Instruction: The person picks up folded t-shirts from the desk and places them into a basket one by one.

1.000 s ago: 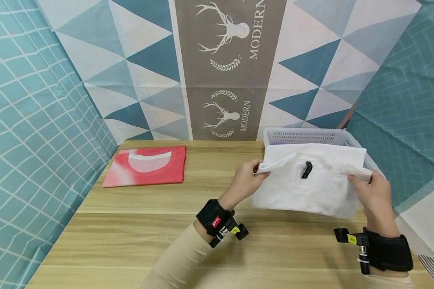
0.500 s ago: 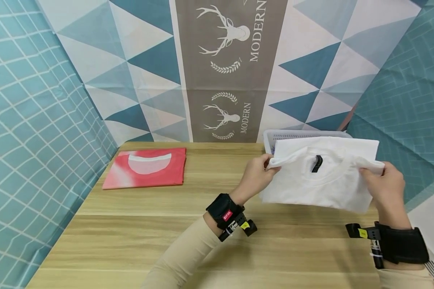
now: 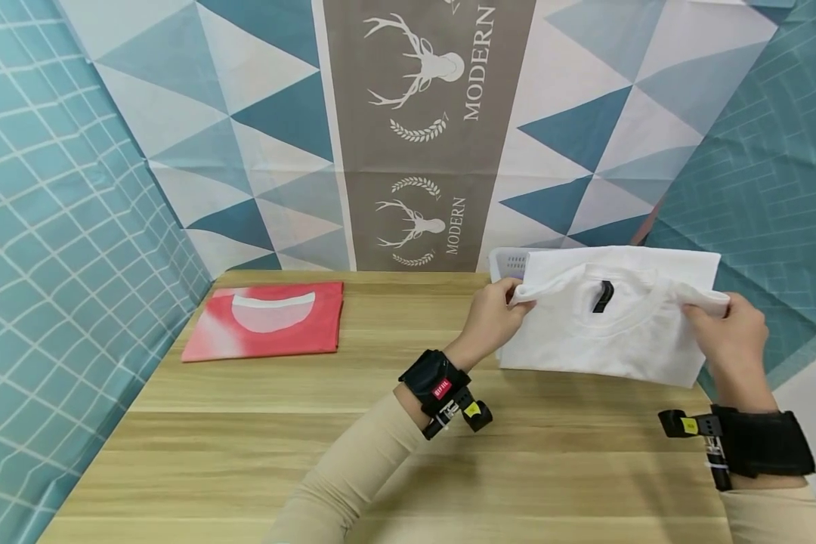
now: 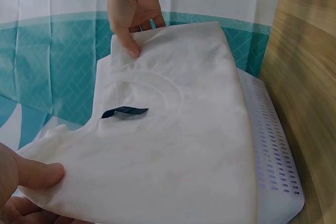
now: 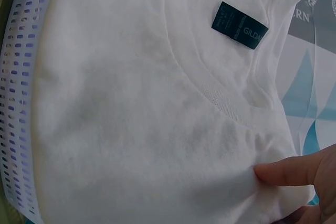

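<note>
A folded white T-shirt (image 3: 605, 332) with a dark neck label (image 5: 240, 25) hangs between both hands at the right of the table. My left hand (image 3: 493, 319) pinches its left shoulder edge, thumb on top. At the opposite shoulder my right hand (image 3: 731, 336) grips the cloth the same way. Behind and below the shirt stands a white perforated basket (image 4: 273, 145), mostly covered by the cloth in the head view. The left wrist view shows the shirt over the basket; I cannot tell whether they touch.
A folded red and pink cloth (image 3: 265, 321) lies at the far left of the wooden table (image 3: 279, 446). A patterned backdrop (image 3: 415, 151) rises behind the table's back edge, and a teal curtain (image 3: 755, 211) hangs on the right.
Both hands have carried the white T-shirt to the right and away from me, so it now hides most of the basket. The red cloth still lies in the same place.
</note>
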A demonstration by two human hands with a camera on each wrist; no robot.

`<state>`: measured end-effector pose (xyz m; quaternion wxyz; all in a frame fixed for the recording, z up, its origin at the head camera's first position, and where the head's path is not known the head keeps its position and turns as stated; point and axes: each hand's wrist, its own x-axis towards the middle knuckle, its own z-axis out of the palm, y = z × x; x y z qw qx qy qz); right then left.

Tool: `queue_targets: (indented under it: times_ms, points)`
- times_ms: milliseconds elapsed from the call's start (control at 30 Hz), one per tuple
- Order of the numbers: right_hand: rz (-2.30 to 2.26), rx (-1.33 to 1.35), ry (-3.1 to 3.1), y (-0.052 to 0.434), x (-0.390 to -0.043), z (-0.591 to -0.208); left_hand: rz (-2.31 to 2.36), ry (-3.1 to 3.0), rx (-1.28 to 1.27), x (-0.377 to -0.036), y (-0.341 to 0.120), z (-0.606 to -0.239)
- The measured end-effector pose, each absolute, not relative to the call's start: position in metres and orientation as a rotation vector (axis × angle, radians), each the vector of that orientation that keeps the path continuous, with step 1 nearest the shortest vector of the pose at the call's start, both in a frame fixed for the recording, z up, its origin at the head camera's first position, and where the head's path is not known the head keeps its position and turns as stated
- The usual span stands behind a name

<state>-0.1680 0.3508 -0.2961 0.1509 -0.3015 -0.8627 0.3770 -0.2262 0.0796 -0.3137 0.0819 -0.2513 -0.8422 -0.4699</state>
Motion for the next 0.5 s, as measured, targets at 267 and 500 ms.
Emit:
queue_targets:
  times_ms: [267,500]
  points:
    - [1.041,-0.845,-2.503,0.361,-0.172,-0.292,-1.427,-2.549,-0.774,-0.235,0.088,-0.308]
    - [1.007,-0.800,-2.522,0.368,-0.180,-0.284,-1.377,-2.531,-0.787,-0.244,0.097,-0.303]
